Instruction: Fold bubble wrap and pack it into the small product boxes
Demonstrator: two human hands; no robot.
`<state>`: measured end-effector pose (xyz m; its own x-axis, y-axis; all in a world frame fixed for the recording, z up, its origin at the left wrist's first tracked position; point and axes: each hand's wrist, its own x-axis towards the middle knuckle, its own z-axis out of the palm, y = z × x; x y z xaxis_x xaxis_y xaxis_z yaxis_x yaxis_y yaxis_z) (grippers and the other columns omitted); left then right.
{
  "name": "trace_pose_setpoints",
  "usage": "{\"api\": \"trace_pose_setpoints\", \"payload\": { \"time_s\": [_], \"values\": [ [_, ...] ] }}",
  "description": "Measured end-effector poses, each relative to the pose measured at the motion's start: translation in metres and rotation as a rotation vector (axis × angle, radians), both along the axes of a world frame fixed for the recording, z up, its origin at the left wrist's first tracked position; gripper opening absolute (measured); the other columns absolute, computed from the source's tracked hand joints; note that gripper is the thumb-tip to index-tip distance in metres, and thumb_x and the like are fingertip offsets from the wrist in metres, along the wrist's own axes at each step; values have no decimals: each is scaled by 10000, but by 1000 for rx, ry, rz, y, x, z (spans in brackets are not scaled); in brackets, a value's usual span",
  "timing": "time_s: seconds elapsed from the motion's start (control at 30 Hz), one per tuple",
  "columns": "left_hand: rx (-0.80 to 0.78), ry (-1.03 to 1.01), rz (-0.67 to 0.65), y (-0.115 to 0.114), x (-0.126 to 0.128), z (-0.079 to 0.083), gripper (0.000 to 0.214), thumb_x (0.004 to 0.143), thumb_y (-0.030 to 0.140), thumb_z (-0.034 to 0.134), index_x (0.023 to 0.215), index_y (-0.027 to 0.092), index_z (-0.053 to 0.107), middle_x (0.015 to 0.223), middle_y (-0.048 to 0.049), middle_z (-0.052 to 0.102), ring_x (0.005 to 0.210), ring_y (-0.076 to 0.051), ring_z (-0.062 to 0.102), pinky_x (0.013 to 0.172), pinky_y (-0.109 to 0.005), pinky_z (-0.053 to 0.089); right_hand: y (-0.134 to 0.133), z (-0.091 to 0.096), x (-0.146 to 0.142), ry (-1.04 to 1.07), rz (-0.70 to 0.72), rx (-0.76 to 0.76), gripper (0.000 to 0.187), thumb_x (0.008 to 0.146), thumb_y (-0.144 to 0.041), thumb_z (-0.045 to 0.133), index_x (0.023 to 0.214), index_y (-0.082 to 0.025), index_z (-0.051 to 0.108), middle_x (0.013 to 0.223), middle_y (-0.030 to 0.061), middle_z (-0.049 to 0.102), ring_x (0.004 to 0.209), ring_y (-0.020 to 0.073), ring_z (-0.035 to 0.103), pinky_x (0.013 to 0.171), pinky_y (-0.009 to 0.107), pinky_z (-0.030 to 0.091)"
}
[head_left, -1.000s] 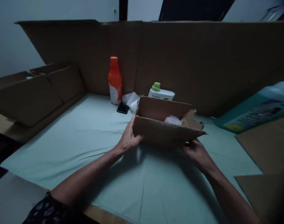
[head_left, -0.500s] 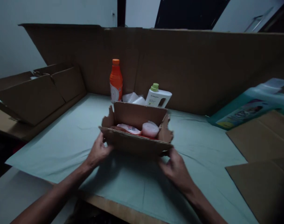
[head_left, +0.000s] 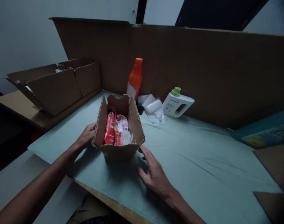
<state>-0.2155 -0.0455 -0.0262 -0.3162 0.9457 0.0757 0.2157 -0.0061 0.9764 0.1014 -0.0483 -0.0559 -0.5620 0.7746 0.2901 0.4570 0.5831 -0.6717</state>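
Note:
An open cardboard box (head_left: 119,152) stands on the green cloth with one narrow end toward me. Inside it are a red packet (head_left: 109,127), a pink-and-white packet (head_left: 122,123) and a rolled piece of clear plastic (head_left: 126,137). My left hand (head_left: 88,133) grips the left side of the box, its fingertips partly hidden by the cardboard. At the near right corner, my right hand (head_left: 153,172) has thumb and fingers apart, with a fingertip at the box edge and nothing in the palm.
Behind the box are an orange bottle (head_left: 135,79), bubble wrap (head_left: 153,105) and a white jug with a green cap (head_left: 178,104). Cardboard boxes (head_left: 55,90) stand at left. A teal container (head_left: 270,130) and cardboard pieces (head_left: 272,161) lie at right, before a tall cardboard wall (head_left: 202,68).
The box has turned from lying broadside to standing end-on toward me. My right hand has loosened from its grip on the box. The view has swung left.

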Motion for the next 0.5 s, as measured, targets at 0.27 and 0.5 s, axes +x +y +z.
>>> {"api": "trace_pose_setpoints", "payload": {
  "time_s": [0.27,0.5],
  "values": [
    [-27,277,-144,-69,2,-36,383,780,427,699,1097,211,700,1012,-97,756,944,-291,694,865,-420,582,21,-11,-73,50,35,-148,470,848,-316,619,1313,-277,566,1219,89,707,1039,318,688,858,473,599],
    [65,216,11,32,-64,-32,470,797,382,627,1218,173,646,1166,-93,731,1076,-274,666,940,-392,546,119,-4,-179,-8,43,-68,709,828,-271,620,1485,-155,378,1307,167,650,1133,331,639,900,460,561]
  ]
}}
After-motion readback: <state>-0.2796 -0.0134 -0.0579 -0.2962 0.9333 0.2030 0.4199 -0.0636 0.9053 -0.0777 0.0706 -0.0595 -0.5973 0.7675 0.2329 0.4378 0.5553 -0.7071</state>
